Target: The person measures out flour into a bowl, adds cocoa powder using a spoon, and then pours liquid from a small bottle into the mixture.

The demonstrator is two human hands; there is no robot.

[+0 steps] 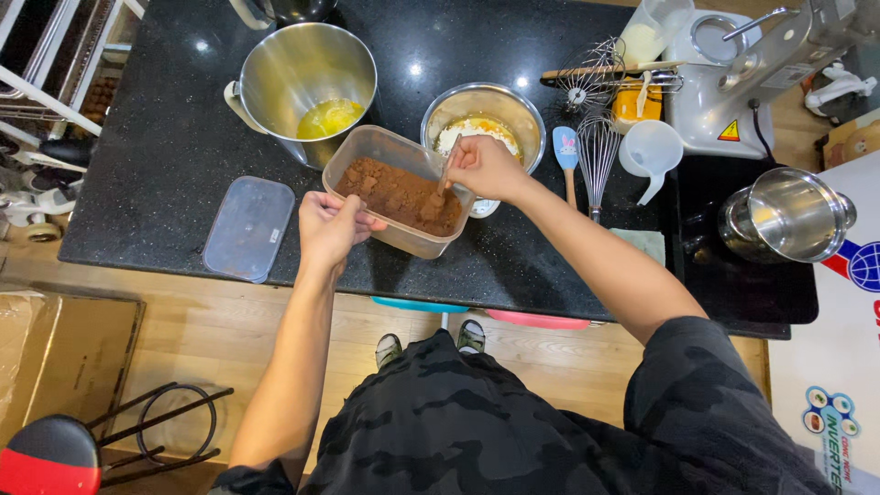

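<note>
My left hand [332, 225] grips the near edge of a clear plastic container [367, 151] and holds it tilted above the black counter. Brown powder [396, 193] fills the container. My right hand [483, 167] holds a spoon [444, 179] dipped into the powder at the container's right end. Just behind sits a small steel bowl [495, 99] with white and yellow ingredients in it. A large steel mixing bowl [302, 69] with yellow liquid stands to the back left.
The container's clear lid [248, 227] lies on the counter [147, 137] at the left. A blue spatula [566, 151], whisks [598, 147], a white measuring cup [649, 149], a stand mixer [742, 82] and a steel pot [786, 215] sit to the right. A stool [50, 454] stands lower left.
</note>
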